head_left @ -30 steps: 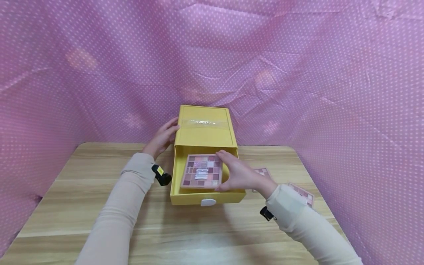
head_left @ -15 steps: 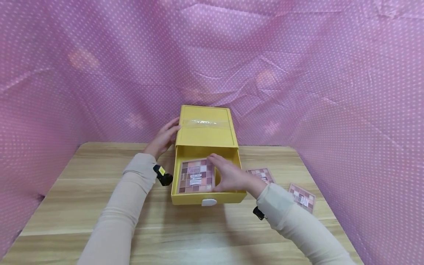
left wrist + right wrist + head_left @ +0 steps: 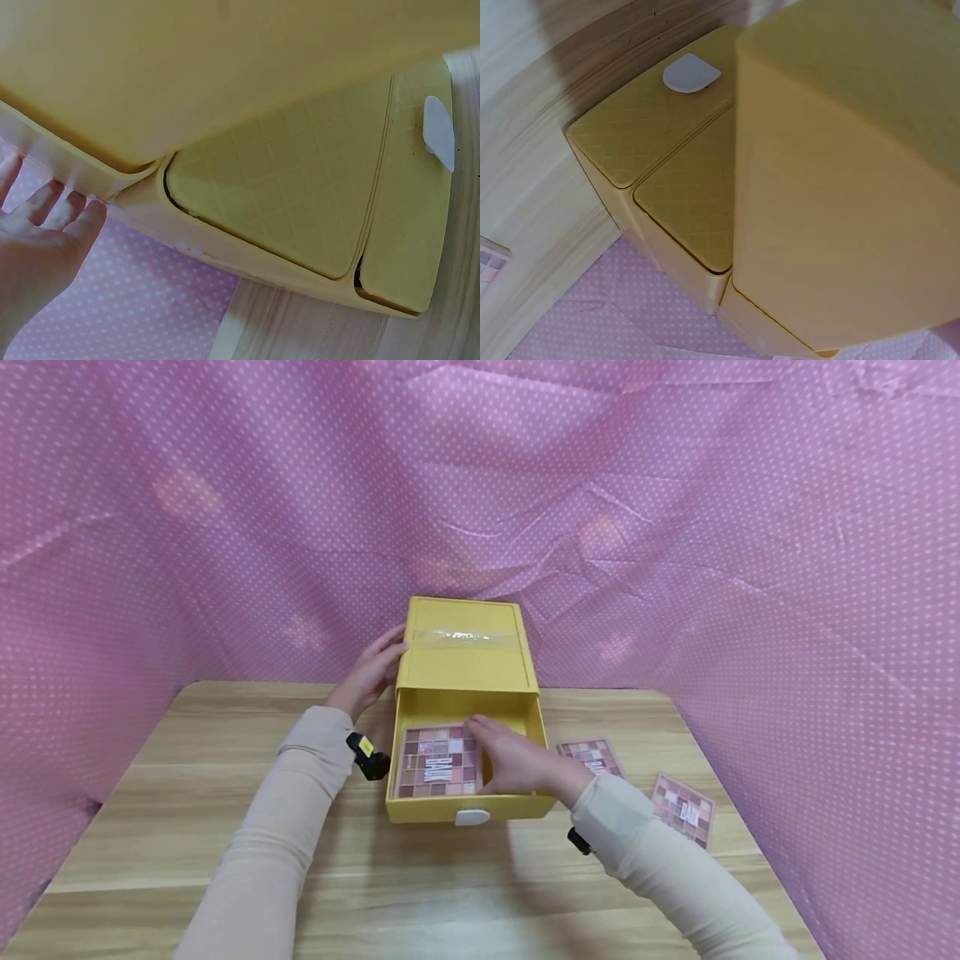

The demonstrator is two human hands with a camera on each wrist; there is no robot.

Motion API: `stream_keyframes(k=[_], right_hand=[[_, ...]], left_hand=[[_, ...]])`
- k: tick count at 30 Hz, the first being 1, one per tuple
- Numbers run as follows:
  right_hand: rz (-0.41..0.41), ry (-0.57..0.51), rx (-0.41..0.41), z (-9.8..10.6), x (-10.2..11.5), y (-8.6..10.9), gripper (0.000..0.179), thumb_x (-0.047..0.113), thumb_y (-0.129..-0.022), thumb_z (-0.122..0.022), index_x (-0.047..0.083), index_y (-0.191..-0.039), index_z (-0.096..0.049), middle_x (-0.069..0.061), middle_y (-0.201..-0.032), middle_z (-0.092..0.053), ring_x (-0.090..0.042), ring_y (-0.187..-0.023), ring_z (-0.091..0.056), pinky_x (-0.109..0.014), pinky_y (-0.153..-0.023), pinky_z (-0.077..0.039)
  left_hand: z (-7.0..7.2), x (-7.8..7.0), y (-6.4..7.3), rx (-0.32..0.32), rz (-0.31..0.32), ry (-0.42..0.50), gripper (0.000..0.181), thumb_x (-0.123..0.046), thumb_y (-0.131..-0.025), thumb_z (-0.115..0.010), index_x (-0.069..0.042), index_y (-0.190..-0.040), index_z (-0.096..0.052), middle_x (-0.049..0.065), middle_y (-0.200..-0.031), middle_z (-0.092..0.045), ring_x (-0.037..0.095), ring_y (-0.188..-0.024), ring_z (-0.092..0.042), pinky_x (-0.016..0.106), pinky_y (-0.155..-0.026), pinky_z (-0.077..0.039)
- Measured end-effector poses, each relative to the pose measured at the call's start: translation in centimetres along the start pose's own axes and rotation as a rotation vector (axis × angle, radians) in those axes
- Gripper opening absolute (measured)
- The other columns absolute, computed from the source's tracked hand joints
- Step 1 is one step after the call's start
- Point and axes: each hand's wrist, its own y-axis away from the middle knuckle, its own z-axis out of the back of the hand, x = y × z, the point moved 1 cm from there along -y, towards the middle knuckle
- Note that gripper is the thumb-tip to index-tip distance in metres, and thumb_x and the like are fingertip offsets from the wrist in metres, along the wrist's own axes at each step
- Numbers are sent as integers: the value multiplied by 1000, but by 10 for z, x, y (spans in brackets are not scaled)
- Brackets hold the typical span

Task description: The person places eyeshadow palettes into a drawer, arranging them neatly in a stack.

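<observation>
At the far edge of the desk [image 3: 150,827], a yellow cabinet [image 3: 467,667], drawer [image 3: 435,811] out; a left hand [image 3: 367,675], fingers spread, touches the cabinet's left side, while the right hand [image 3: 517,760], thumb and fingers wide apart, grips a palette [image 3: 437,762] in the drawer's front left corner

The head view looks forward and down over the counter [image 3: 150,827]. The wrist views, very near, face the lower drawers [image 3: 285,180] from opposite sides; both show one handle [image 3: 439,133] in the upper part.
</observation>
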Motion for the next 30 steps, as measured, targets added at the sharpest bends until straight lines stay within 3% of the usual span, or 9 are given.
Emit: stream_keyframes(k=[9,18,25,30], right_hand=[[16,70,33,-6,0,-9,87,9,-63,-74,-7,-132,-24,-23,-136,-21,-30,-124,-20,-33,-101,-19],[33,83,45,-6,-1,-11,84,3,-63,-72,-7,-132,-25,-24,-136,-20,-31,-124,-20,-34,-100,-20],[24,-19,44,2,-3,-4,91,11,-65,-73,-4,-135,-16,-17,-140,-13,-26,-127,-12,-33,-102,-14],[15,-94,-11,15,-3,4,98,25,-64,-76,-3,-136,-16,-16,-140,-14,-23,-126,-13,-32,-102,-13]], left_hand=[[3,0,-3,10,-6,-2,53,-11,-90,-44,-11,-138,-21,9,-140,-21,26,-118,-34,29,-91,-37],[4,2,-6,-4,-9,-15,53,-13,-90,-44,-12,-138,-21,10,-138,-25,19,-103,-45,24,-78,-44],[5,1,-6,-15,-1,-23,53,-13,-90,-44,-13,-138,-21,10,-137,-25,23,-109,-42,26,-82,-43],[5,1,-6,-13,1,-13,52,-12,-90,-43,-13,-138,-22,10,-137,-25,25,-114,-37,29,-88,-40]])
